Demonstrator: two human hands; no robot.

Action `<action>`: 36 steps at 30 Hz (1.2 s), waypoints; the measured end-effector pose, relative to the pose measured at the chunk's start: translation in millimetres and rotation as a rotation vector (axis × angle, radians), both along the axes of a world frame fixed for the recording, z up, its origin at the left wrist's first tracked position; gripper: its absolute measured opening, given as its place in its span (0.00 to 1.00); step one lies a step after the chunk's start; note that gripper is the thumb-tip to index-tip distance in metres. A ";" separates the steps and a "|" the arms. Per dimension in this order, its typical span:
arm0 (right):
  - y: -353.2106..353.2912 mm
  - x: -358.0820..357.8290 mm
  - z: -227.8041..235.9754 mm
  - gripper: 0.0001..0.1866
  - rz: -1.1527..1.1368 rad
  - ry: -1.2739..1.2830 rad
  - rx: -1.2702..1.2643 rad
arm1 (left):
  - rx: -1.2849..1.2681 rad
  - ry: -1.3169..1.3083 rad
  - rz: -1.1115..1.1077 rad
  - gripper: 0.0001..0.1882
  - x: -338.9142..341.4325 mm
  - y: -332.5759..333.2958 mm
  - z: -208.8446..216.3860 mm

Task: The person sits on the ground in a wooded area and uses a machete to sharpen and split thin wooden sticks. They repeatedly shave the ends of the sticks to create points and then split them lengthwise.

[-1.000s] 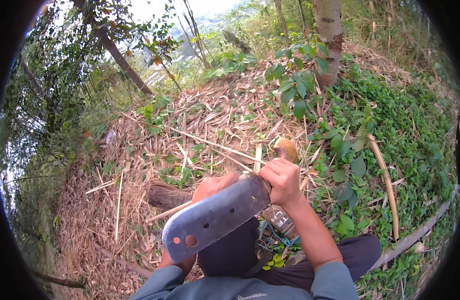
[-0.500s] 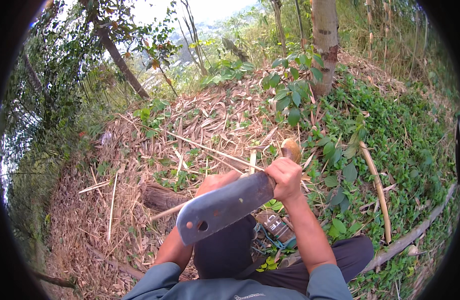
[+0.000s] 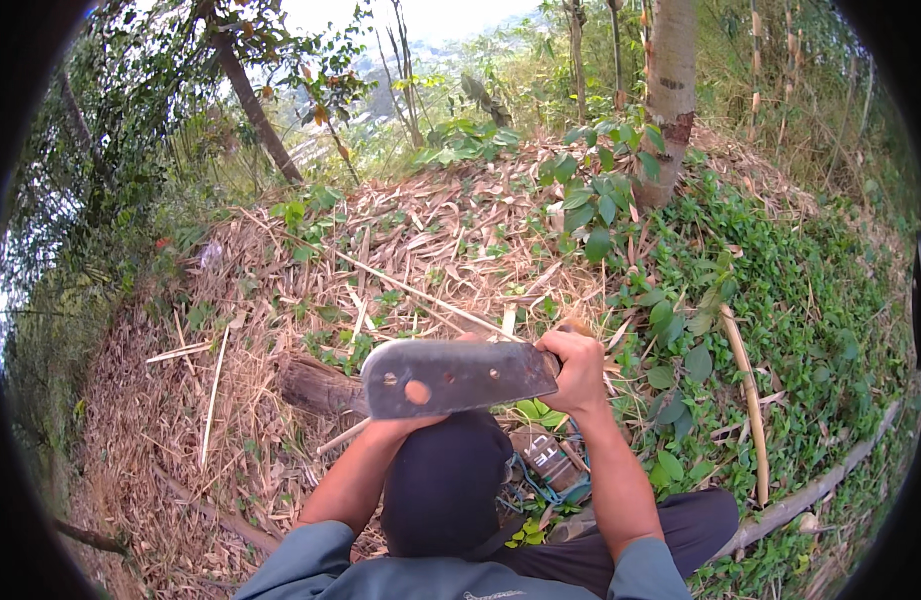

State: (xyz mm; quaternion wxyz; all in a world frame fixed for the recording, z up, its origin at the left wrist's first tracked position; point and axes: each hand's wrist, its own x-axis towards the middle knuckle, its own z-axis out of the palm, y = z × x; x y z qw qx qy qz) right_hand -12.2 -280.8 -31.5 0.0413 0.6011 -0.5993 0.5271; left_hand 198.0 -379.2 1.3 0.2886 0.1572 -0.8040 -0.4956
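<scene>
My right hand (image 3: 577, 370) is closed round the wooden handle (image 3: 576, 327) of a broad cleaver. Its dark steel blade (image 3: 480, 376) points left across my raised knee, with several holes through it. Behind the blade is my left hand (image 3: 408, 424), largely hidden; skin shows below the lower edge and through a hole. A thin pale stick (image 3: 341, 436) sticks out to the lower left from behind the blade, in line with my left hand, which seems closed on it. The grip itself is hidden.
A short log (image 3: 317, 385) lies left of the blade. By my knee sits a brown box-like object (image 3: 546, 455) with blue cord. A tree trunk (image 3: 670, 100) rises beyond. A peeled pole (image 3: 745, 400) and a long branch (image 3: 810, 490) lie at right among green plants.
The cleaver blade has swung from slanting down-left to nearly level, its broad side turned more toward me. It now covers most of my left hand. The view has shifted slightly.
</scene>
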 end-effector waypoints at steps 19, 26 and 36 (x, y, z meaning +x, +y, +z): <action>-2.8 13.2 11.6 0.19 -0.014 0.141 -0.199 | -0.281 -0.360 -0.097 0.12 -9.7 -15.9 13.3; -0.5 11.5 18.2 0.18 -0.007 0.177 -0.193 | -0.185 -0.320 -0.088 0.13 -15.2 -11.4 17.7; 0.5 15.1 16.9 0.16 -0.055 0.202 -0.123 | -0.403 -0.278 -0.173 0.13 -12.1 -10.4 20.9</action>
